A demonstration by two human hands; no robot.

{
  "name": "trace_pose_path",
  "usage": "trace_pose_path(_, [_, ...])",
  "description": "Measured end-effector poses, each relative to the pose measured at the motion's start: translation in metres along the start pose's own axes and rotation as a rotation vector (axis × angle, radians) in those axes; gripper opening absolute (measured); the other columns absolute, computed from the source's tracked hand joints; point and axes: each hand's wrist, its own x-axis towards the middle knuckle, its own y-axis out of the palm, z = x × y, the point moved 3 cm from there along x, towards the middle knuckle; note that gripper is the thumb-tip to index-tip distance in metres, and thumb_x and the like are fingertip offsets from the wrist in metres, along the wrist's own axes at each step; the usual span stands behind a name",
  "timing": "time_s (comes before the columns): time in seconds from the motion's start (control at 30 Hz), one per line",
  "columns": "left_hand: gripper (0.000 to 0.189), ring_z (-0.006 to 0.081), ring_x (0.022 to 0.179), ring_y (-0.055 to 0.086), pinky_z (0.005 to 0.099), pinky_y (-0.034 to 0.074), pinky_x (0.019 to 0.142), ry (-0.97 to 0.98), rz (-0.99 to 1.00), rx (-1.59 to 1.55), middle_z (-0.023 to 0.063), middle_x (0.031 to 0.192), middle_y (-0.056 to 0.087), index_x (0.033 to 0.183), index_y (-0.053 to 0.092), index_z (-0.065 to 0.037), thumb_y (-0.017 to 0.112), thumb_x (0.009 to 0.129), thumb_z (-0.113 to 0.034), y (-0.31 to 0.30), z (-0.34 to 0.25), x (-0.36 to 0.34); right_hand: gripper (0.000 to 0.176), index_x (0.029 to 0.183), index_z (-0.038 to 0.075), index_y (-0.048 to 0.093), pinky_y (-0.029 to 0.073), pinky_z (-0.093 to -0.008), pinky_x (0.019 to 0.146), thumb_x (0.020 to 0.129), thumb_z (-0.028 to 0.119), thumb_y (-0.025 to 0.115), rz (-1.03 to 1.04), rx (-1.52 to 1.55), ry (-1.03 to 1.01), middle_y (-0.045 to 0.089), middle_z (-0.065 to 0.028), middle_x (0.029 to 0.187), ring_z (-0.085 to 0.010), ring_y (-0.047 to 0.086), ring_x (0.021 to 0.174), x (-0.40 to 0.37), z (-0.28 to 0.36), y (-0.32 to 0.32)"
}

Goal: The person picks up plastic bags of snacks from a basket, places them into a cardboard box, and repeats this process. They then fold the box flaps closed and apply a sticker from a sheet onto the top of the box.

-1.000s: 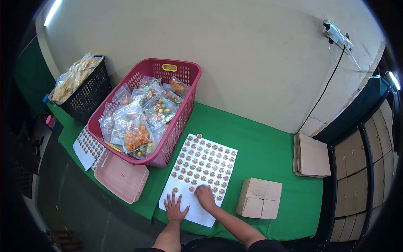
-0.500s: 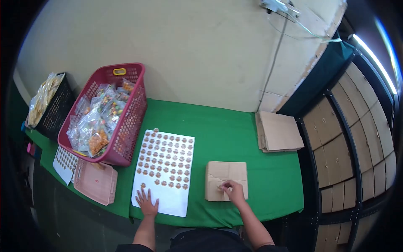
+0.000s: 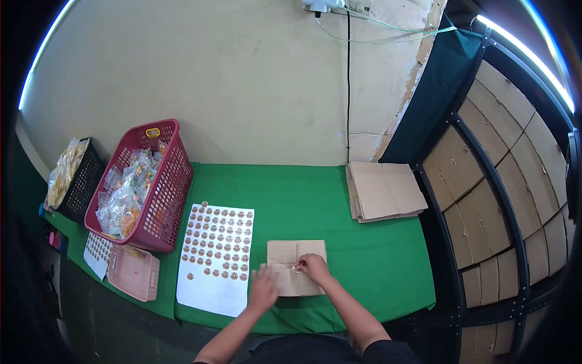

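Observation:
A folded brown cardboard piece point(image 3: 310, 285) lies flat on the green cloth in front of me. My right hand point(image 3: 311, 267) is over its middle, with thumb and fingers pinched on a small pale thing, seemingly a round sticker. Blurred by motion, my left hand point(image 3: 265, 289) is at the left edge of the cardboard, its fingers apart and nothing visible in it. To the left lies a white sheet point(image 3: 212, 294) with rows of round brown stickers; the lower part of the sheet is bare.
A stack of flat cardboard point(image 3: 388, 191) lies at the back right. On the left stand a maroon basket point(image 3: 163, 215) of filled plastic bags, a black basket point(image 3: 77, 191) and a pink tray point(image 3: 133, 276). Shelves of boxes point(image 3: 479, 239) rise at the right.
My left hand has left the sticker sheet and moved right to the cardboard's edge. My right hand is still pinched over the cardboard. The whole view has shifted.

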Motion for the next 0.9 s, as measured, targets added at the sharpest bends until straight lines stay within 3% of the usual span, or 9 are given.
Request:
trace_pose_path(0.1, [0.05, 0.0332, 0.132, 0.029, 0.0525, 0.014, 0.108, 0.041, 0.083, 0.098, 0.013, 0.138, 0.039, 0.129, 0.048, -0.014, 0.054, 0.086, -0.037, 0.036, -0.031, 0.015, 0.012, 0.075, 0.007, 0.066, 0.047, -0.039, 0.07, 0.068, 0.016, 0.071, -0.034, -0.022, -0.106, 0.064, -0.0079, 0.074, -0.0267, 0.06, 0.075, -0.003, -0.004, 0.001])
trace_pose_path(0.23, [0.051, 0.0296, 0.127, 0.035, 0.0537, 0.016, 0.107, 0.009, 0.008, 0.224, 0.0108, 0.132, 0.043, 0.129, 0.048, -0.015, 0.052, 0.086, -0.041, 0.039, -0.041, 0.017, 0.018, 0.084, 0.009, 0.064, 0.045, -0.0389, 0.074, 0.068, 0.015, 0.072, -0.034, -0.12, -0.171, 0.062, -0.0059, 0.082, -0.0251, 0.059, 0.082, -0.005, -0.002, 0.003])
trace_pose_path(0.4, [0.053, 0.0265, 0.127, 0.034, 0.0529, 0.016, 0.107, 0.023, 0.044, 0.338, 0.0072, 0.133, 0.042, 0.131, 0.046, -0.017, 0.05, 0.085, -0.043, 0.042, -0.04, 0.017, 0.023, 0.09, 0.01, 0.061, 0.043, -0.0389, 0.076, 0.069, 0.013, 0.07, -0.159, -0.018, -0.104, 0.056, -0.0072, 0.091, -0.0272, 0.057, 0.088, -0.011, -0.007, 0.006])
trace_pose_path(0.6, [0.052, 0.025, 0.129, 0.033, 0.0561, 0.016, 0.106, 0.053, 0.086, 0.404, 0.006, 0.137, 0.039, 0.131, 0.046, -0.013, 0.048, 0.087, -0.04, 0.049, -0.041, 0.015, 0.024, 0.089, 0.009, 0.061, 0.043, -0.0394, 0.077, 0.067, 0.009, 0.07, -0.267, -0.023, -0.083, 0.056, -0.0067, 0.088, -0.0267, 0.056, 0.088, -0.013, -0.006, 0.013])
trace_pose_path(0.9, [0.053, 0.023, 0.129, 0.034, 0.0599, 0.016, 0.105, 0.13, 0.11, 0.401, 0.0046, 0.138, 0.039, 0.133, 0.043, -0.009, 0.047, 0.087, -0.035, 0.05, -0.039, 0.017, 0.027, 0.092, 0.011, 0.061, 0.041, -0.0383, 0.08, 0.067, 0.009, 0.069, -0.186, -0.056, -0.104, 0.054, -0.0077, 0.095, -0.0266, 0.054, 0.092, -0.017, -0.005, 0.011])
